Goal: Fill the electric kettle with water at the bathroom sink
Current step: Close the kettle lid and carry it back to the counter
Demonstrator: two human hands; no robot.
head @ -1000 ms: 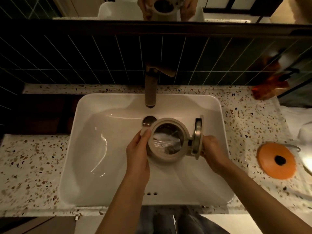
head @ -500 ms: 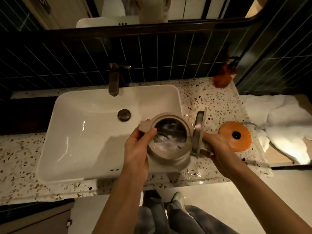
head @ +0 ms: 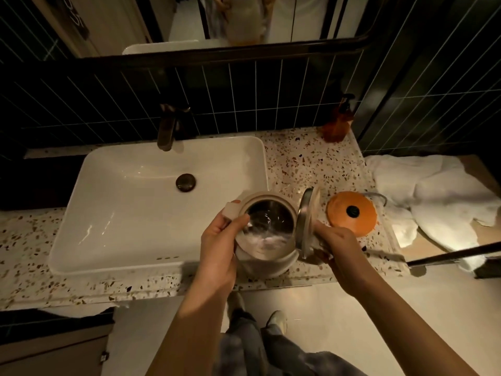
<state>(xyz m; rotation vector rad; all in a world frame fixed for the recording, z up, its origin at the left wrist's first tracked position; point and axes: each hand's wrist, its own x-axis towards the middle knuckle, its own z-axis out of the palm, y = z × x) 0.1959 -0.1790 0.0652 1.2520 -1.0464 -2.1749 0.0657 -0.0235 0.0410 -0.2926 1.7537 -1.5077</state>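
A beige electric kettle [head: 267, 257] with a steel inside is held over the counter's front edge, right of the white sink [head: 130, 213]. Its hinged lid [head: 305, 221] stands up on the right. Water shimmers inside it. My left hand [head: 219, 245] grips the kettle's left side near the spout, thumb on the rim. My right hand [head: 339, 248] holds the handle side below the lid. The dark faucet [head: 166, 128] stands behind the basin with no water running.
An orange round kettle base [head: 351, 213] sits on the terrazzo counter [head: 298, 164] right of the kettle. An amber soap pump bottle [head: 337, 123] stands at the back right corner. White towels [head: 439, 202] lie further right. A mirror hangs above the dark tiles.
The kettle has moved with both hands from under the faucet, out of the basin, rightward to the counter's front edge near the orange base. The view has swung right too.
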